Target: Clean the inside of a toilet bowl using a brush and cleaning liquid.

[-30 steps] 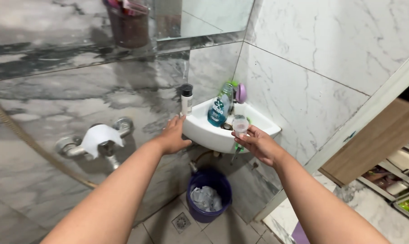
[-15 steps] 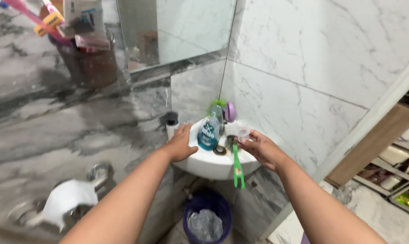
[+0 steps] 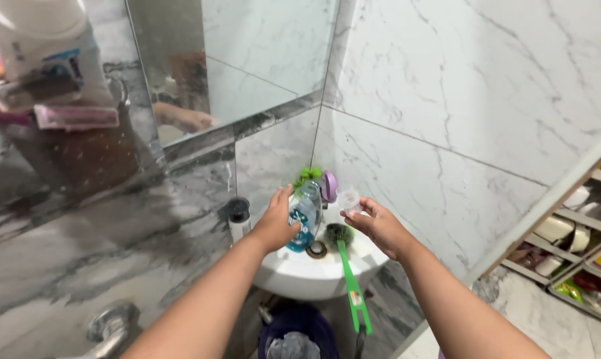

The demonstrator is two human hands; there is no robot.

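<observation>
My left hand (image 3: 276, 225) wraps around a clear bottle of blue liquid (image 3: 306, 216) with a green top that stands in the small white corner basin (image 3: 313, 269). My right hand (image 3: 375, 225) holds a small clear cap (image 3: 348, 198) up between its fingertips, just right of the bottle. A green-handled brush (image 3: 348, 272) lies across the basin with its dark bristle head near the drain (image 3: 316, 249), below my right hand.
A small white bottle with a black cap (image 3: 238, 219) stands on the basin's left rim, a purple round thing (image 3: 329, 186) behind. Mirror (image 3: 247, 60) above, dark holder of toiletries (image 3: 68, 126) at upper left. Blue bin (image 3: 294, 336) below; shelves (image 3: 579, 246) at right.
My left hand went from the basin's rim onto the blue-liquid bottle. My right hand lifted the clear cap slightly. The view rose and moved closer over the basin.
</observation>
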